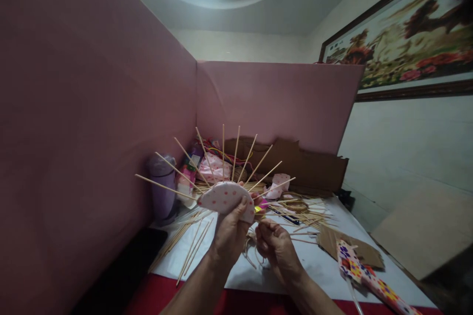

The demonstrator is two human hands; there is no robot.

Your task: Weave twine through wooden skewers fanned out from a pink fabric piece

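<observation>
My left hand (229,236) is closed round a pink dotted fabric-covered disc (225,197), held up on edge above the table. Several thin wooden sticks (236,155) fan out from the disc like spokes. My right hand (278,248) sits just right of it and lower, fingers curled in a pinch on a tan strand of fibre (252,251) that hangs below the disc. Both forearms come in from the bottom edge.
A white table sheet (318,261) carries loose sticks (192,246), a coil of tan fibre (295,205), cardboard pieces (354,248), and a flowered paper piece (365,278). A purple bottle (162,184) and pink fabric scraps (216,167) stand at the back. Pink partition walls (92,108) close off left and rear.
</observation>
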